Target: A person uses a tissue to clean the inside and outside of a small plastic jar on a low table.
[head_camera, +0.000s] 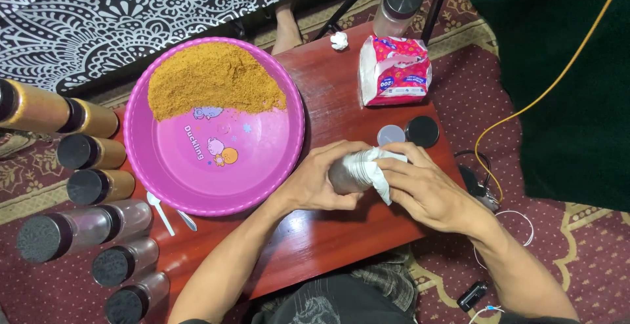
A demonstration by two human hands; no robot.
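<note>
1. Gripping a small clear jar [346,174] on its side: left hand [321,178] wraps its body, held just above the red wooden table [328,232], near the table's right half.
2. Right hand [426,189] pinches a white tissue [379,166] against the jar's open end; fingers curled around tissue and jar mouth.
3. Two loose lids just behind the hands: a grey one [391,134] and a black one [422,131], side by side.
4. Pink round basin [216,180] to the left, touching distance from the left hand; brown powder [210,78] heaped in its far half.
5. White plastic spoon [161,212] lies on the table at the basin's near rim.
6. Pink-and-white tissue pack [395,69] at the far right corner, crumpled tissue ball [338,40] and a black-capped jar [398,8] beyond it.
7. Row of black-capped jars [98,186] along the left edge; the far ones filled with powder, the near ones clear.
</note>
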